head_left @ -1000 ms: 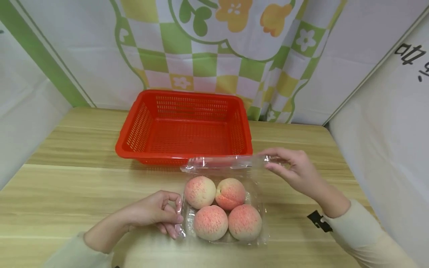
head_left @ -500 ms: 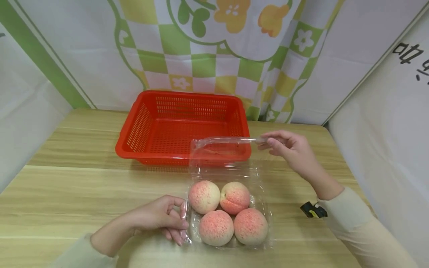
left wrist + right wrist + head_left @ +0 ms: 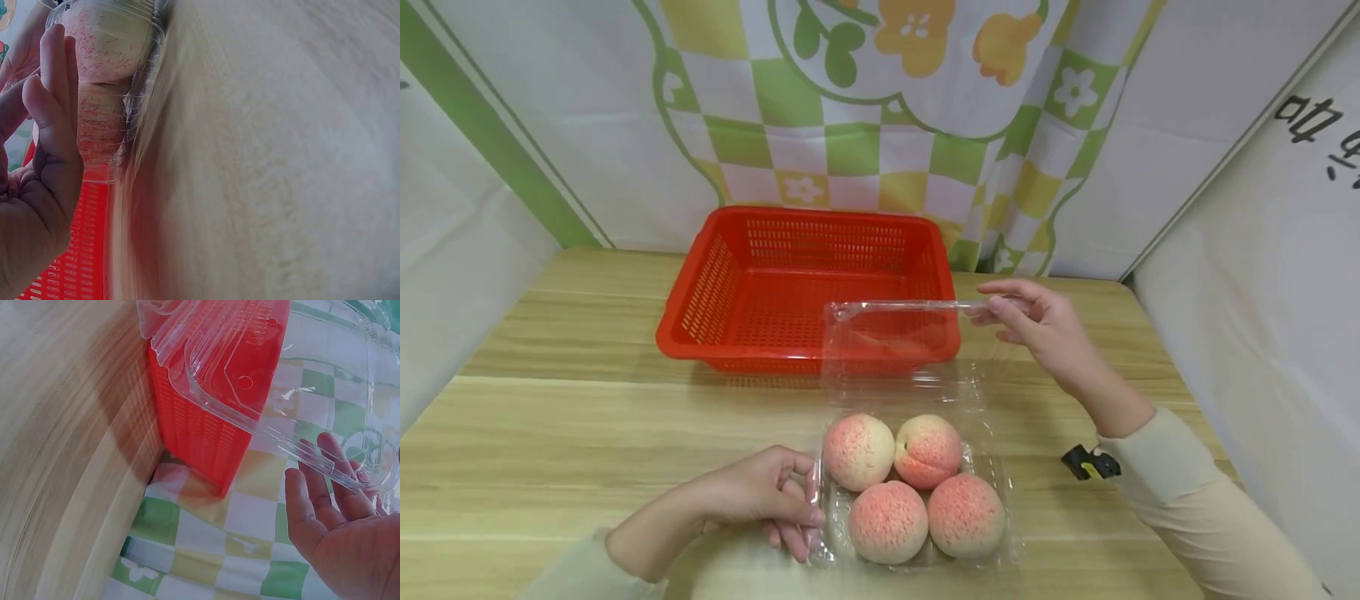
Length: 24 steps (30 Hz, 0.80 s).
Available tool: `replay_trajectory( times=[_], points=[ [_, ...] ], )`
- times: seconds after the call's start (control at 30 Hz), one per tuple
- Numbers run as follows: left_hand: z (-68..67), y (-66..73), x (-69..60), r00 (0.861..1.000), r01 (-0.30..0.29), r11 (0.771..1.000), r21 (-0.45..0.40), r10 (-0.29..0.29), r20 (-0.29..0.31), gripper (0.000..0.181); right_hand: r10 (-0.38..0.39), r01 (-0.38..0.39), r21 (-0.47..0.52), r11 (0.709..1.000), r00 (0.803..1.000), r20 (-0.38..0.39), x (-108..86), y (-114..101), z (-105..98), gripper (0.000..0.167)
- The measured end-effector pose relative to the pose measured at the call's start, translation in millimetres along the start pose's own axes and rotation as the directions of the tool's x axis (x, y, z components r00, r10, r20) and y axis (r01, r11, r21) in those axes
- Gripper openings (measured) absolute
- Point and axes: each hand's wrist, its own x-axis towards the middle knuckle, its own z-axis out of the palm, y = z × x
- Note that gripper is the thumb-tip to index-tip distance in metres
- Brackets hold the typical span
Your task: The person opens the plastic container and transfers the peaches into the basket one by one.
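A clear plastic box (image 3: 841,533) with several pink and cream peaches (image 3: 889,522) lies at the table's front, its lid (image 3: 895,333) raised at the back. The left hand (image 3: 760,492) pinches the box's left edge between thumb and fingers; in the left wrist view that hand (image 3: 47,150) is beside the box and peaches (image 3: 103,119). The right hand (image 3: 1045,329) pinches the lid's far right corner. From the right wrist, the fingers of that hand (image 3: 344,519) are round the edge of the clear lid (image 3: 294,440).
Behind the box stands a red perforated basket (image 3: 820,312) with nothing in it, partly seen through the lid. A checked curtain (image 3: 857,150) hangs behind the wooden table (image 3: 587,400). A black strap (image 3: 1090,463) is near the right sleeve.
The right hand has moved away from the body and slightly left, swinging the lid up over the basket's front edge. The box and left hand have shifted slightly right and nearer.
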Motion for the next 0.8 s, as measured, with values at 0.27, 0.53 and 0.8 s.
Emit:
replay_trajectory(
  times=[0.27,0.53,0.8],
  points=[
    [3.2,-0.4,1.9,1.0,0.0,1.0,-0.009,0.0,0.001,0.018,-0.016,0.016,0.028,0.999,1.0,-0.004,-0.5,2,-1,0.027],
    [9.0,-0.1,6.2,1.0,0.001,1.0,0.001,-0.001,-0.017,0.018,0.014,-0.014,0.04,0.999,1.0,-0.001,3.5,3,-5,0.029],
    [18.8,1.7,13.7,1.0,-0.01,1.0,-0.017,0.009,-0.015,0.017,0.06,-0.062,0.07,0.996,0.997,0.038,3.3,8,-16,0.037]
  ],
)
